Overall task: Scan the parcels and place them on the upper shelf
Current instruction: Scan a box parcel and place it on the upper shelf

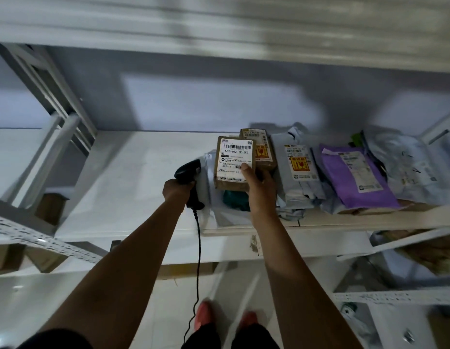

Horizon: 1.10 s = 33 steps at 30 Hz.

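Brown box, black scanner, purple mailer, white shelf.

Across mid-frame runs the shelf board, w/ the upper shelf above it at 12. At centre the held box sits over a pile of bags — the right hand at its 5 o'clock corner, thumb on the label. Just beside it at 9 is the scanner, in the left hand; its cable drops toward 6. Behind at 1, touching, the 2nd box. Toward 3 — a labelled bag, then a flat mailer, then more bags at the far rt end.
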Tool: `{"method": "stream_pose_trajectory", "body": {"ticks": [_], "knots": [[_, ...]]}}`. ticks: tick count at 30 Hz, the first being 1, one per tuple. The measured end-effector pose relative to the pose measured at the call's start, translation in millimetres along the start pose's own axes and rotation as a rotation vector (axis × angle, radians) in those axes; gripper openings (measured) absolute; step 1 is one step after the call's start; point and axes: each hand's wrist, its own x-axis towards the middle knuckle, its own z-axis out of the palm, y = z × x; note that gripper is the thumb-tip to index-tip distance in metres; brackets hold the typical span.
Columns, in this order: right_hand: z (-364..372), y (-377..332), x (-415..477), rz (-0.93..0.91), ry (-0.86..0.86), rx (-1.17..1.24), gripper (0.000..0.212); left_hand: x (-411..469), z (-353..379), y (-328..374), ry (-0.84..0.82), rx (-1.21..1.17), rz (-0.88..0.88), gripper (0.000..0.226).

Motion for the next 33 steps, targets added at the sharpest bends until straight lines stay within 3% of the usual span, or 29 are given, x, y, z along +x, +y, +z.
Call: {"method": "stream_pose_trajectory", "body": {"ticks": [3, 7, 9, 11, 14, 17, 23, 28, 33], "knots": [[-8, -6, -2, -0.018, -0.01, 0.003, 0.02, -15, -8, 7, 0.025, 0.145, 0.062, 0.04], [-18, -18, -14, -0.036, -0.031, -0.033, 0.029, -61, -19, 26, 0.038, 0.103, 0.377, 0.028], [-21, -28, -24, -0.056, -0.023, -0.04, 0.046, -101, -24, 43, -0.19, -0.163, 0.453, 0.032], [-28, -40, -38, -0.079, -0.04, -0.012, 0.051, -143, -31, 59, -0.453, -0.279, 0.489, 0.045], [-38, -58, -61, -0.128, -0.086, 0.025, 0.047, -192, -38, 76, -0.575, -0.318, 0.529, 0.057], [-49, -75, -86, -0.167, -0.097, 0.047, 0.052, -230, -41, 78, -0.557, -0.365, 0.567, 0.057], [-72, -91, -130, -0.259, -0.129, 0.015, 0.039, -290, -47, 61, -0.496, -0.381, 0.688, 0.052], [-85, -107, -167, -0.352, -0.165, 0.061, 0.019, -333, -57, 50, -0.435, -0.402, 0.793, 0.052], [-85, -135, -194, -0.49, -0.145, 0.092, 0.028, -362, -69, 56, -0.293, -0.367, 1.011, 0.048]]}}
